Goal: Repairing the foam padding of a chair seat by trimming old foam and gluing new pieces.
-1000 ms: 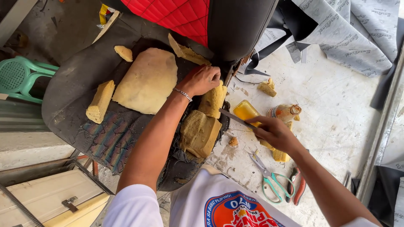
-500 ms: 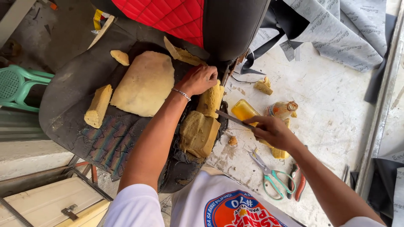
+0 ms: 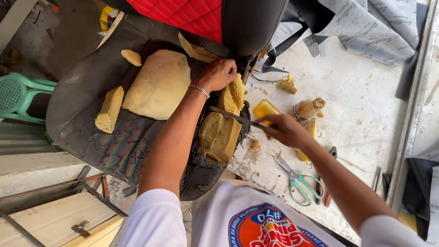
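A worn black car seat [image 3: 91,114] lies in front of me with yellow foam pieces on its base. My left hand [image 3: 218,74], wearing a thin bracelet, presses on a strip of foam [image 3: 233,95] at the seat's right edge. Below it sits a thicker foam block [image 3: 218,136]. My right hand [image 3: 284,130] grips a long thin blade [image 3: 235,117] whose tip points left, lying across the gap between the strip and the block. A large flat foam pad [image 3: 157,84] rests in the middle of the seat.
A white worktop [image 3: 366,114] holds a bottle [image 3: 305,109], a yellow tub [image 3: 266,110], green-handled scissors [image 3: 299,179], pliers and foam scraps [image 3: 286,85]. A red quilted seat back [image 3: 183,16] stands above. A green plastic stool [image 3: 20,96] is at left. Grey fabric lies at top right.
My right hand has slid the blade leftwards, so its tip now reaches the foam between strip and block. The left hand stays on the foam strip.
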